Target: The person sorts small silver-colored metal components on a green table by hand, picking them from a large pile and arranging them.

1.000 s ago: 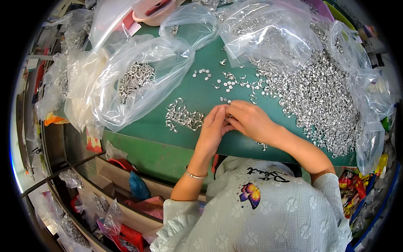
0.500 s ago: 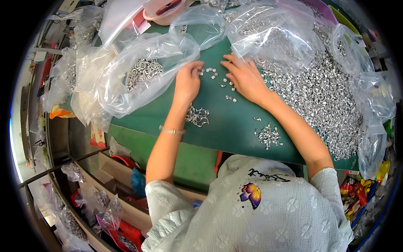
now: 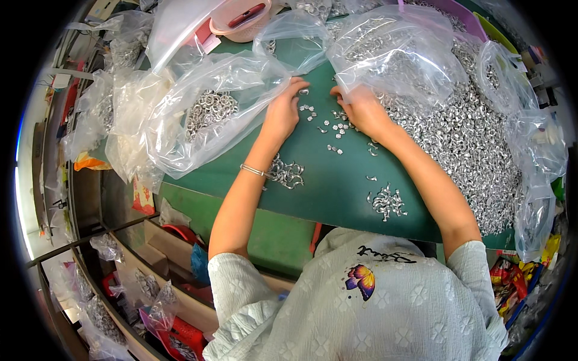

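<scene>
1. The person's left hand (image 3: 282, 116) is over the green counter (image 3: 337, 201), fingers gathered and partly bent; its fingertips are just beside a small curved silver piece (image 3: 304, 91); whether they have hold of it cannot be told.
2. The right hand (image 3: 363, 112) faces it across a gap, fingers curled inward and only partly open; its tips are among small silver pieces, and what they grip, if anything, cannot be told; the back of the hand is at the lower edge of a clear plastic bag (image 3: 397, 45).
3. Between and below the hands lie small flower-shaped silver pieces (image 3: 342, 126), scattered in loose groups on the counter.
4. A small pile of curved silver pieces (image 3: 290, 174) lies beside the left wrist, near a bracelet (image 3: 253, 170); a second small pile (image 3: 387, 202) lies close to the counter's near edge, left of the right forearm.
5. A broad heap of silver metal pieces (image 3: 454, 156) spreads to the right of the right hand, its far part under the clear plastic bag.
6. To the left of the left hand, an open transparent bag (image 3: 180, 156) holds more curved silver pieces (image 3: 211, 112); beyond it is a pink plastic container (image 3: 238, 33).
</scene>
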The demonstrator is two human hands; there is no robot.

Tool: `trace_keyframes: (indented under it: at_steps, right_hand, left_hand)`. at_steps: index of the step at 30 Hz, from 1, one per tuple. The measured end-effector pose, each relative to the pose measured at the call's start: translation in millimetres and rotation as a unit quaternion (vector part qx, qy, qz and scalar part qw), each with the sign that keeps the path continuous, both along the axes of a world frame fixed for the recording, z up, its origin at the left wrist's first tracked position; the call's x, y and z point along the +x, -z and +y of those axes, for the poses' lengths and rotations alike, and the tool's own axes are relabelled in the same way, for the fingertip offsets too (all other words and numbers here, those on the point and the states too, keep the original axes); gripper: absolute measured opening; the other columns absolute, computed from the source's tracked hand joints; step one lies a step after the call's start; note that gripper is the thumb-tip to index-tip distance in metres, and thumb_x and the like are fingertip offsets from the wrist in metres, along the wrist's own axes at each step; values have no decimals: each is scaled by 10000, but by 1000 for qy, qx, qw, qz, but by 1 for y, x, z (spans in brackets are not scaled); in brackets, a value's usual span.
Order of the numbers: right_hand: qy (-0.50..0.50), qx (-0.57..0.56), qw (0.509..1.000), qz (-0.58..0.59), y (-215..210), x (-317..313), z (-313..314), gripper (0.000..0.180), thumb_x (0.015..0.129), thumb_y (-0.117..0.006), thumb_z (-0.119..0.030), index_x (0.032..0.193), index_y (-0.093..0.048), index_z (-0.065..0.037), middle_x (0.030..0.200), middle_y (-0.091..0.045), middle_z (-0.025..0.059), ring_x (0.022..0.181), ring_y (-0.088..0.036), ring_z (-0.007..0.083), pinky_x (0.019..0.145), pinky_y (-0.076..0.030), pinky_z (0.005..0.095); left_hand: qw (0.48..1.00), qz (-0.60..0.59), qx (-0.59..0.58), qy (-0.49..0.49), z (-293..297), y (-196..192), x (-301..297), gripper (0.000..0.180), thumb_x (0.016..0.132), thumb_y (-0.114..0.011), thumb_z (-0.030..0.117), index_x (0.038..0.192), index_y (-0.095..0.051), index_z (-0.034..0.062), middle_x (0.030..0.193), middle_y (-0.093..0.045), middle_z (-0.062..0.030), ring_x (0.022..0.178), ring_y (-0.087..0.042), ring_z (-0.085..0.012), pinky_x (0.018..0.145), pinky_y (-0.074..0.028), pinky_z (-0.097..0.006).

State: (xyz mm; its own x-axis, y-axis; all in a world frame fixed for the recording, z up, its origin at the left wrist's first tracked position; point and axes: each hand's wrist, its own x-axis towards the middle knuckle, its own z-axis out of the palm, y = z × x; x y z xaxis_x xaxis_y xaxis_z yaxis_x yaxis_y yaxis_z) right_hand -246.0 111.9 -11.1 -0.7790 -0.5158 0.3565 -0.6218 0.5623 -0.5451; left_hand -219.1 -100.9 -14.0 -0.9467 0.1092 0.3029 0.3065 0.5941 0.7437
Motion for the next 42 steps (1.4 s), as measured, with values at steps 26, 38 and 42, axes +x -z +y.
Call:
trace_keyframes:
  at_steps: [26, 38, 42]
  right_hand:
    - [-28, 47, 998, -15, -28, 42, 32, 289, 836, -616, -45, 1123, -636, -15, 1234, -581, 138, 1175, -517, 342, 1033, -389, 439]
    - [-40, 71, 997, -8, -23, 45, 17, 257, 797, -658, -62, 1051, -639, -29, 1129, -611, 110, 1124, -530, 310, 951, -420, 422]
    - [-13, 37, 999, 5, -15, 40, 37, 164, 788, -657, -53, 950, -648, -33, 1008, -636, 91, 1001, -575, 300, 868, -439, 418]
  left_hand:
    - [997, -35, -62, 22, 26, -11, 52, 367, 812, -529, -130, 1154, -595, -13, 1160, -544, -162, 1089, -518, -352, 943, -429, -385]
    - [994, -23, -104, -14, 29, -12, 69, 366, 799, -642, -53, 1156, -587, 11, 1118, -530, -147, 1015, -513, -331, 903, -433, -393]
    - [998, -14, -27, -47, 25, -15, 73, 321, 796, -642, -53, 1109, -602, 2, 1064, -547, -140, 983, -525, -328, 887, -439, -396]
